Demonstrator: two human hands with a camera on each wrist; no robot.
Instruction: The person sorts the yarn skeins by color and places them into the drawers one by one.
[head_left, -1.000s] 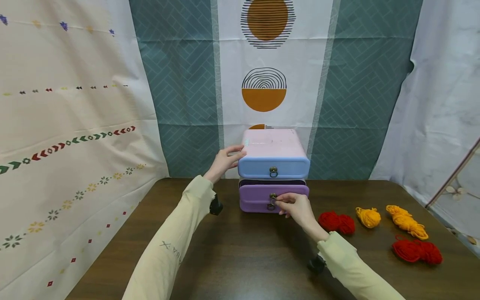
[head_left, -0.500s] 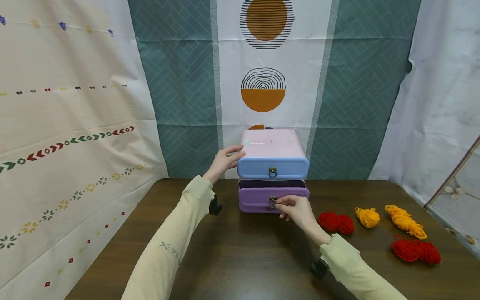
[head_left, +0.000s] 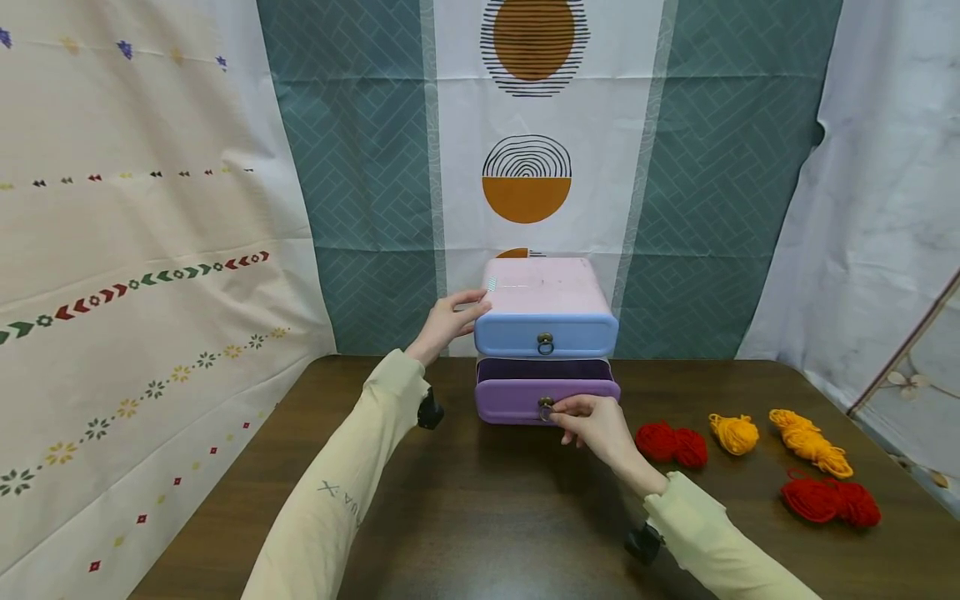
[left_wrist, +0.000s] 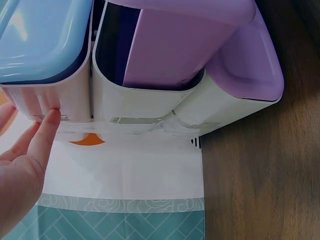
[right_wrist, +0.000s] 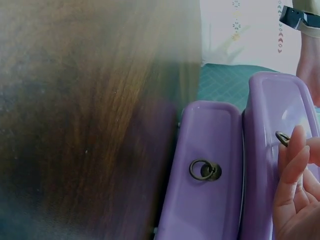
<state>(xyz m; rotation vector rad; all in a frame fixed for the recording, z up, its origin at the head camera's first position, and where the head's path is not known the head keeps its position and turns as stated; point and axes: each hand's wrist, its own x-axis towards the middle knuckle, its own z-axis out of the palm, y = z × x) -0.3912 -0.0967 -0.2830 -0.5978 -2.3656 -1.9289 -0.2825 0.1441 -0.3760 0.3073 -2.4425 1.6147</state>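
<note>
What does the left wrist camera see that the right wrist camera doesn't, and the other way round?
Only left wrist: the glossy light blue drawer front and the orange printed patch on the cloth.

Only right wrist: the right hand, and two round bronze-coloured ring handles.

Both: the pulled-out purple drawer, the lower purple drawer, and the dark brown wooden table.

Drawer unit (head_left: 546, 335) on table (head_left: 450, 517); cloth (head_left: 375, 167) behind, yarn skeins (head_left: 735, 435) right.
</note>
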